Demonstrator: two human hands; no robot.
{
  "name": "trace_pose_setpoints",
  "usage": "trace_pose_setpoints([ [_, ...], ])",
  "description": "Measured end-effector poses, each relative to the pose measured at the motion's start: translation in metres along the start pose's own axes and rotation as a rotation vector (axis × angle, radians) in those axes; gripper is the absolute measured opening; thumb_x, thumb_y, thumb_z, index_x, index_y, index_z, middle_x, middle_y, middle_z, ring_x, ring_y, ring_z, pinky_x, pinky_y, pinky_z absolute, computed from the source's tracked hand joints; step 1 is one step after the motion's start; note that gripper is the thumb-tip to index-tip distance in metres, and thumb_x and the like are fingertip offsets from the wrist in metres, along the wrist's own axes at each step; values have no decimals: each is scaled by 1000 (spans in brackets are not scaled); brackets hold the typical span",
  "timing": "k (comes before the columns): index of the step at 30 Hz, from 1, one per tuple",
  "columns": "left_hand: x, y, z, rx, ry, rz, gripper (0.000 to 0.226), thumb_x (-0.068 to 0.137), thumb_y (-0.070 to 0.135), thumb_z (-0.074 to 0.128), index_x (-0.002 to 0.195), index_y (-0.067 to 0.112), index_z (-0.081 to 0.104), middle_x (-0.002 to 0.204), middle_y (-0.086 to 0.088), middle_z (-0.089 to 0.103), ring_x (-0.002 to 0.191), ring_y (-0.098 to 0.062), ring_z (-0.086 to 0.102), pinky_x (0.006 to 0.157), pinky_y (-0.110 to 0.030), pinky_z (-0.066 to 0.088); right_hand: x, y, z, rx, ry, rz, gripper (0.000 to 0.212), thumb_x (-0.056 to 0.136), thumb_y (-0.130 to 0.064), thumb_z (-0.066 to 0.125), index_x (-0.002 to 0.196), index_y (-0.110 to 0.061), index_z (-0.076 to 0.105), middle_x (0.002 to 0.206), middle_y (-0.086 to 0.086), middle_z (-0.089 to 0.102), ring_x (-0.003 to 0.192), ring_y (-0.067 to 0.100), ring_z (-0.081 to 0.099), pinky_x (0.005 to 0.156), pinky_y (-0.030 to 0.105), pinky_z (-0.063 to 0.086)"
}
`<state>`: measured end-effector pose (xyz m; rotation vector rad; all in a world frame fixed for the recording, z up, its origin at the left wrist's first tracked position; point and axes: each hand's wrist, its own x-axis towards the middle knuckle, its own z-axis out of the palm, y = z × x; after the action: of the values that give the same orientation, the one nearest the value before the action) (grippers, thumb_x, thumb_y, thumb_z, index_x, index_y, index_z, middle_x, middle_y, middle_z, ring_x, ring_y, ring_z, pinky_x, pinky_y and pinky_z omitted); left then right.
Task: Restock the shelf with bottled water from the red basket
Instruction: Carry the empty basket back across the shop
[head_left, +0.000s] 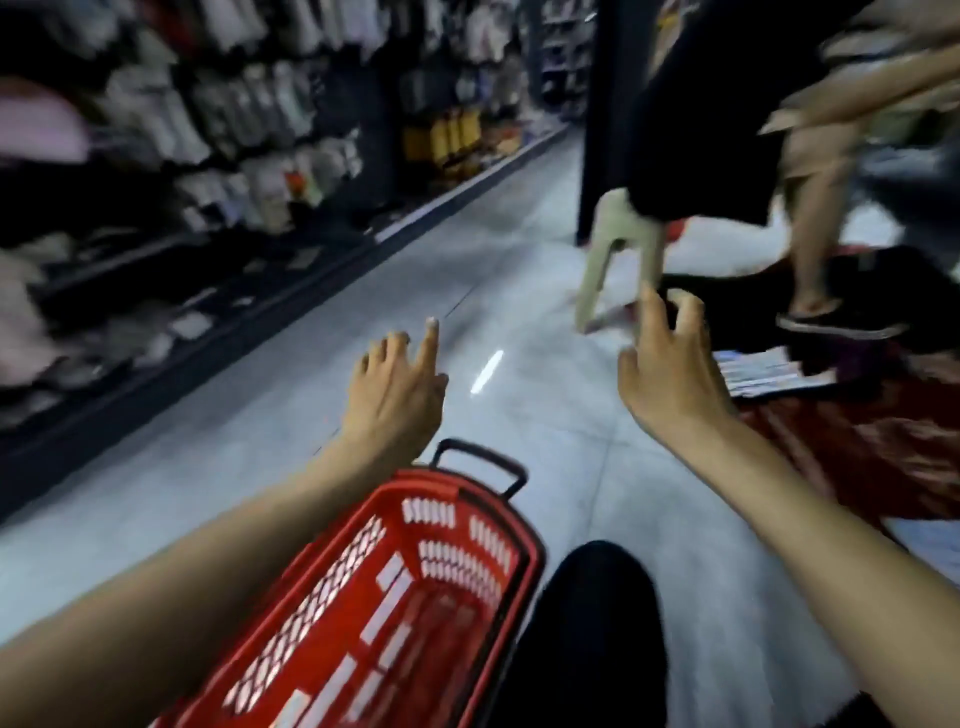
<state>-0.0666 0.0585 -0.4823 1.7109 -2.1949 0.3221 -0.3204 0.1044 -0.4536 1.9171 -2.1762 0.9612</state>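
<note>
Both hands are held out ahead above the grey floor (519, 249), and nothing is gripped by either. The left hand (397, 387) is spread, its forefinger stretched forward. The right hand (672, 366) is held with its fingers loosely curled and apart. The red basket (452, 543) is set on the floor below and between the forearms, its black handle (480, 462) at the far end. Only slotted walls and bottom are shown inside it. The shelf (156, 156) is ranged along the floor's left edge, its goods too blurred to be told. Another person's leg (810, 234) is seen toward the floor's right edge, above a dark red mat (857, 447).
</note>
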Motion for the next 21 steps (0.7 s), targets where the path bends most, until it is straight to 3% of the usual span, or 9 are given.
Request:
trace_pose_setpoints([
  [7, -136, -163, 40, 99, -139, -435, 64, 98, 37, 47, 152, 15, 21, 139, -23, 43, 123, -40, 44, 98, -49, 40, -27, -99, 157, 68, -421, -188, 65, 97, -17, 44, 154, -17, 12, 155, 16, 12, 139, 35, 25, 101, 44, 40],
  [10, -212, -194, 56, 117, -262, -625, 66, 97, 39, 48, 152, 16, 20, 138, -23, 44, 125, -39, 44, 100, -48, 41, -40, -117, 209, 15, -576, -270, 66, 97, -17, 42, 154, -19, 10, 156, 14, 10, 138, 35, 26, 97, 47, 43],
  [13, -286, -196, 71, 90, -401, -851, 75, 96, 56, 37, 155, 19, 8, 143, -23, 41, 130, -39, 41, 103, -52, 40, -50, -109, 254, -66, -732, -323, 74, 94, -11, 49, 155, -17, 8, 155, 22, 11, 139, 41, 24, 98, 50, 43],
  [17, -355, -163, 94, -203, -637, -1048, 97, 75, 87, 15, 152, 35, -14, 138, -21, 46, 117, -37, 56, 89, -55, 53, -50, -56, 291, -251, -956, -178, 87, 93, -16, 52, 155, -22, -7, 158, 28, -3, 147, 43, 1, 111, 55, 27],
  [19, -365, -147, 105, -483, -622, -1098, 99, 69, 93, 21, 145, 49, -24, 134, -15, 55, 101, -29, 68, 79, -47, 60, -50, -22, 295, -322, -1052, -95, 90, 95, -26, 52, 153, -28, -17, 159, 25, -9, 148, 40, -2, 116, 58, 19],
  [21, -355, -138, 114, -573, -546, -1198, 102, 64, 97, 19, 148, 48, -11, 133, -14, 58, 96, -28, 71, 79, -46, 60, -48, 4, 298, -340, -1104, -58, 91, 97, -31, 49, 150, -30, -23, 161, 20, -5, 148, 36, -3, 115, 62, 17],
])
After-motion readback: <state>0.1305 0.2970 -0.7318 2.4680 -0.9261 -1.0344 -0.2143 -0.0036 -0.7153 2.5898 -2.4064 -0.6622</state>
